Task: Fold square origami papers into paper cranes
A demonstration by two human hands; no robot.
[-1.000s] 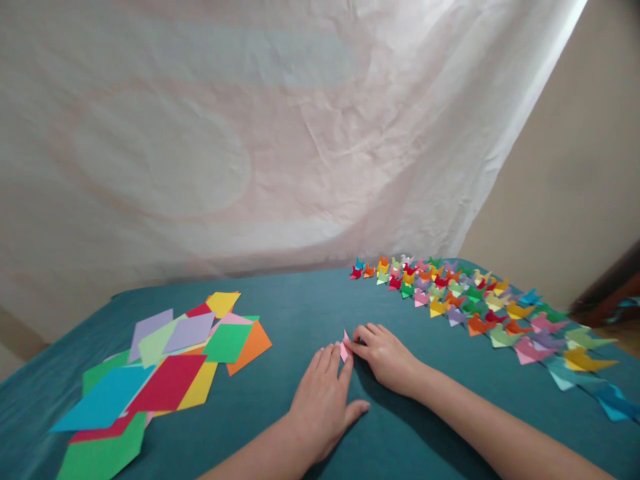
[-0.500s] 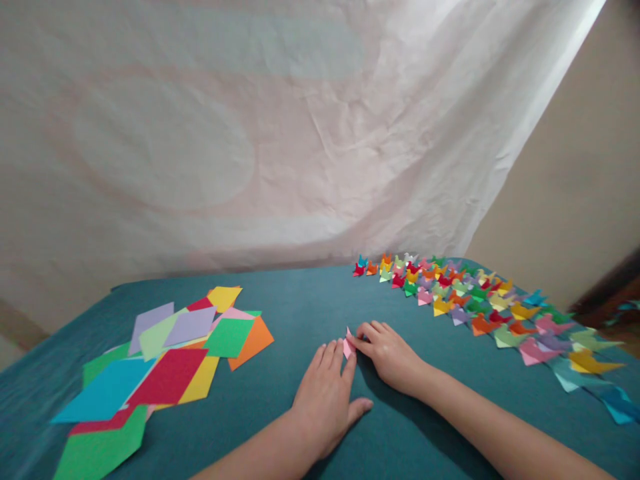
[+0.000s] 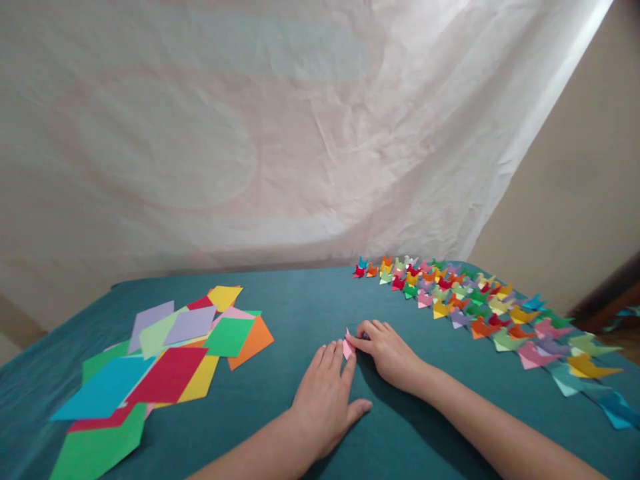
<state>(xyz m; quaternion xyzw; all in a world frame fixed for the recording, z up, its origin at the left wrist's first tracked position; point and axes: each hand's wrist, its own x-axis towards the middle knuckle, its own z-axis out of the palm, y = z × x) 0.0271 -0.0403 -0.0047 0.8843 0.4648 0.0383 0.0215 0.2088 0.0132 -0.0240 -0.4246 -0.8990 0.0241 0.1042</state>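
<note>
A small folded pink paper piece [image 3: 348, 345] lies on the teal cloth [image 3: 300, 307] near the middle of the table. My left hand [image 3: 326, 399] rests flat on the cloth, fingers stretched out, its fingertips pressing the near edge of the pink piece. My right hand [image 3: 387, 350] is curled over the piece's right side, thumb and fingers pinching it.
A loose heap of flat coloured paper squares [image 3: 165, 363] lies at the left. Several rows of small folded paper figures [image 3: 480, 307] in many colours run along the right side of the table. A creased white sheet [image 3: 280, 133] hangs behind, with a beige wall [image 3: 575, 187] at the right.
Both hands stay on the pink piece in nearly the same pose. The view has drifted slightly.
</note>
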